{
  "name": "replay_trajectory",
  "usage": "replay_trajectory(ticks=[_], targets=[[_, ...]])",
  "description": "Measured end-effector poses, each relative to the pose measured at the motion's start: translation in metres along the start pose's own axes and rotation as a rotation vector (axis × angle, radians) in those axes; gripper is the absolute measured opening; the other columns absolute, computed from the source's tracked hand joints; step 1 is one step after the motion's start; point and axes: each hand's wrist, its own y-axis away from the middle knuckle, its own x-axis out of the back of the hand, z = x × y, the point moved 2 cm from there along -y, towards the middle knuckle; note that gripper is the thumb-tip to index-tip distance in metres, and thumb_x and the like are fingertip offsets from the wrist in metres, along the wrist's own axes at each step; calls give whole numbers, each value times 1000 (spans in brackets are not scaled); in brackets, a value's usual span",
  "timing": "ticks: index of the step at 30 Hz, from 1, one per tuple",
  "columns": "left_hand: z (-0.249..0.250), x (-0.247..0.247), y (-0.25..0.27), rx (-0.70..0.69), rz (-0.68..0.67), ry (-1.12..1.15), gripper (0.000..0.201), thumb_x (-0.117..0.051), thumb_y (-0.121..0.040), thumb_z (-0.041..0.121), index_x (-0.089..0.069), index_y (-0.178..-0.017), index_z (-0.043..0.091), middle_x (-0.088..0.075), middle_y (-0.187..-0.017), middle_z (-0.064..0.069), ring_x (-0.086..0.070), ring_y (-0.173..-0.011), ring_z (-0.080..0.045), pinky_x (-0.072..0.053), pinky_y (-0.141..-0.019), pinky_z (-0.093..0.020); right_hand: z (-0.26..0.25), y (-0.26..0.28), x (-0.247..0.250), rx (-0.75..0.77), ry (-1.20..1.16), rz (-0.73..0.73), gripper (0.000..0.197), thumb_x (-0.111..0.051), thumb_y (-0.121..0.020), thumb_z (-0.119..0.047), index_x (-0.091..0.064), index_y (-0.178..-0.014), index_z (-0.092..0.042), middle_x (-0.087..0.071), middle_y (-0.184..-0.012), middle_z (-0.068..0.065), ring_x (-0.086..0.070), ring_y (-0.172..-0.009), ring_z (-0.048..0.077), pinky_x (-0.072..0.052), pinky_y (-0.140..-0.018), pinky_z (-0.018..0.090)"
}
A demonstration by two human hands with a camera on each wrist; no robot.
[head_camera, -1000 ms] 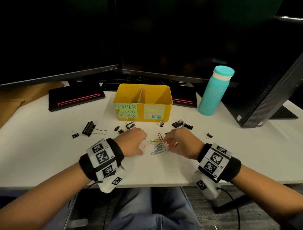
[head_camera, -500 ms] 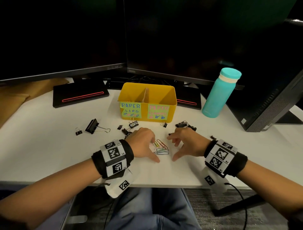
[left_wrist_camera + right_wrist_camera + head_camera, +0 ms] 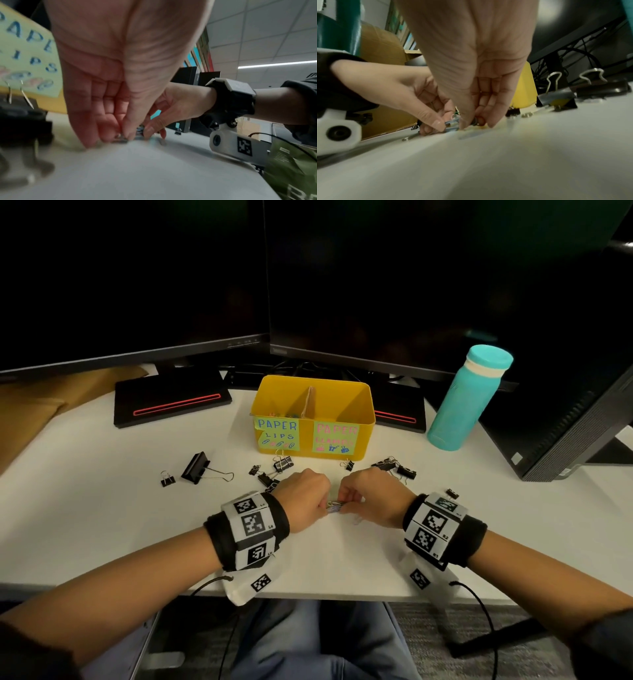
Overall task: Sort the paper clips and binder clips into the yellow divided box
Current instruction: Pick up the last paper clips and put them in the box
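Both hands meet on the white desk in front of the yellow divided box. My left hand and right hand pinch a small bunch of coloured paper clips from either side. The left wrist view shows the left fingers curled down onto the paper clips. In the right wrist view the right fingers close on the same paper clips. Black binder clips lie scattered: a large binder clip at the left, several small binder clips near the box. Some coloured clips lie in the box's left compartment.
A teal bottle stands right of the box. Dark monitors fill the back, with black stands on the desk. More binder clips lie right of my hands. The desk edge runs just behind my wrists.
My hands, spread on either side of the loose paper clips, have drawn together and raked the clips into a tight bunch pinched between both sets of fingers.
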Motion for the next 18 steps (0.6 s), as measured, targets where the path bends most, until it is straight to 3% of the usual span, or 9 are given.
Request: replay_trajectory(ticks=[3, 5, 8, 9, 12, 14, 16, 18], targets=[[-10, 13, 5, 21, 40, -1, 15, -57, -81, 7, -66, -70, 0, -68, -73, -14, -66, -75, -33, -56, -74, -44, -5, -6, 14, 34, 56, 21, 7, -66, -83, -19, -69, -88, -16, -72, -85, -1, -55, -67, 5, -44, -66, 20], [-18, 32, 13, 36, 59, 28, 19, -60, -84, 10, -70, -74, -3, -70, -74, -15, -68, -75, -31, -57, -71, -40, -8, -11, 30, 38, 19, 17, 6, -65, -83, -12, -69, -87, -14, -67, -78, -3, -54, -61, -1, -43, -62, 15], [-41, 70, 22, 78, 149, 134, 15, -64, -86, 13, -73, -83, 1, -69, -76, -4, -66, -69, -15, -47, -59, -13, -20, -26, 61, 48, -67, 127, 8, -66, -83, -7, -68, -90, -11, -66, -79, -2, -63, -68, 7, -51, -65, 20], [-51, 84, 22, 108, 205, 178, 13, -65, -86, 13, -73, -85, 3, -65, -72, 2, -63, -64, -9, -46, -55, -10, -26, -34, 72, 37, -103, 191, 9, -66, -83, -7, -67, -91, -10, -67, -83, 0, -66, -74, 12, -54, -68, 22], [-73, 118, 9, 193, 409, 279, 11, -67, -84, 15, -71, -85, 4, -66, -69, -2, -65, -60, -13, -56, -55, -17, -47, -72, 93, -75, -222, 339, 5, -65, -84, -12, -67, -89, -12, -70, -88, 4, -68, -82, 17, -57, -73, 28], [-78, 130, -7, 242, 508, 337, 12, -69, -84, 14, -71, -82, 3, -67, -67, -6, -65, -60, -15, -59, -61, -24, -58, -101, 96, -178, -203, 332, 6, -67, -83, -20, -70, -87, -16, -71, -91, 3, -67, -84, 18, -57, -79, 32], [-73, 132, -21, 272, 520, 356, 14, -71, -82, 17, -71, -80, 4, -66, -67, -5, -63, -60, -14, -59, -66, -28, -60, -117, 94, -237, -117, 322, 11, -65, -84, -24, -73, -89, -19, -71, -99, 4, -66, -89, 22, -57, -82, 36], [-67, 123, -26, 272, 534, 289, 15, -70, -82, 21, -70, -82, 6, -64, -72, -2, -62, -67, -15, -57, -72, -30, -58, -108, 95, -208, -34, 400, 15, -58, -85, -20, -73, -87, -21, -72, -97, 3, -66, -87, 23, -58, -79, 35]])
